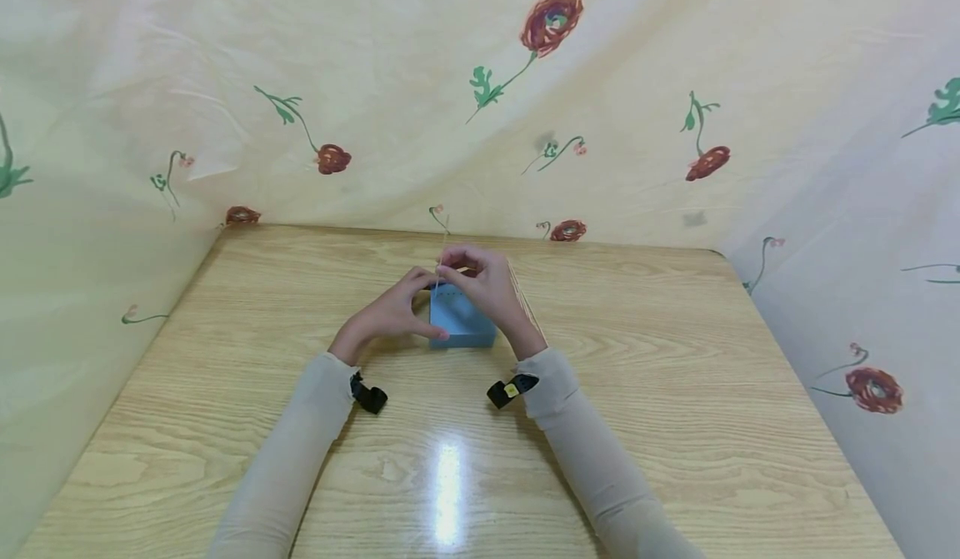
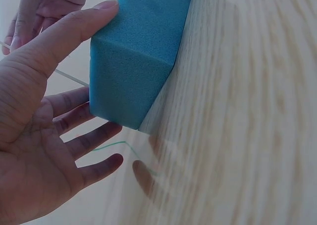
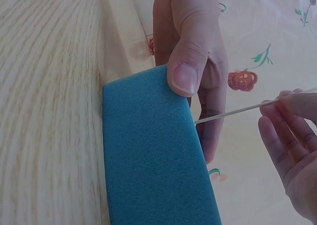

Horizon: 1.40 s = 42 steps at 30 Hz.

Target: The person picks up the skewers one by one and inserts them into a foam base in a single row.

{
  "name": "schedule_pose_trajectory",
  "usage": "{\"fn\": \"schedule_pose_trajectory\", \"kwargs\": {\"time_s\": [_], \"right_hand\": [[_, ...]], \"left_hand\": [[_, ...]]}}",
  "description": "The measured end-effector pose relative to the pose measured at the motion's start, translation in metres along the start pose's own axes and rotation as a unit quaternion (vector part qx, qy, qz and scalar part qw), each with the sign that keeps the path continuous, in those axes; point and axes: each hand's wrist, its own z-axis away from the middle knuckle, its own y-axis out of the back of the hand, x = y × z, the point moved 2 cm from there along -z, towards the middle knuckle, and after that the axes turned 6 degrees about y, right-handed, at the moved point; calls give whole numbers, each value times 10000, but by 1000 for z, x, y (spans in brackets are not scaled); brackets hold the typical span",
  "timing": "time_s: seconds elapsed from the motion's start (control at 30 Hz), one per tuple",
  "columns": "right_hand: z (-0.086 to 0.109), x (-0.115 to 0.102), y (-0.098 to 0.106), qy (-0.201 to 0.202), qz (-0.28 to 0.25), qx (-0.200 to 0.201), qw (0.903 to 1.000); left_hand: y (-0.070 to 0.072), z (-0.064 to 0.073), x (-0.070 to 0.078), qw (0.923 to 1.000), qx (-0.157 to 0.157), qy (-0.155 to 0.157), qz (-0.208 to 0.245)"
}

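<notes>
A blue foam block (image 1: 462,319) rests on the wooden table, with a row of small dark marks along the far part of its top. My left hand (image 1: 387,309) holds it from the left, thumb on the near side and fingers at the far side. Between thumb and fingertips, my right hand (image 1: 487,286) pinches a thin pale stick (image 3: 233,112) above the block. The stick stands nearly upright, its lower end meeting the block's top near the far left corner. In the left wrist view, the block (image 2: 131,61) partly hides the stick's end.
Several thin sticks (image 1: 529,305) lie on the table (image 1: 645,359) just right of my right hand and wrist, partly hidden by them. A flowered cloth (image 1: 405,84) hangs behind the table and along both sides.
</notes>
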Motion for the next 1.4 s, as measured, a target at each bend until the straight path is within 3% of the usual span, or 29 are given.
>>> {"fn": "schedule_pose_trajectory", "kwargs": {"time_s": [1.03,1.4], "right_hand": [[-6,8,-2,153,-83,-101,9998],[-7,9,0,38,2,-22,10000]], "left_hand": [[0,-3,-1,9999,13,-22,114],[1,-3,0,10000,6,50,69]]}}
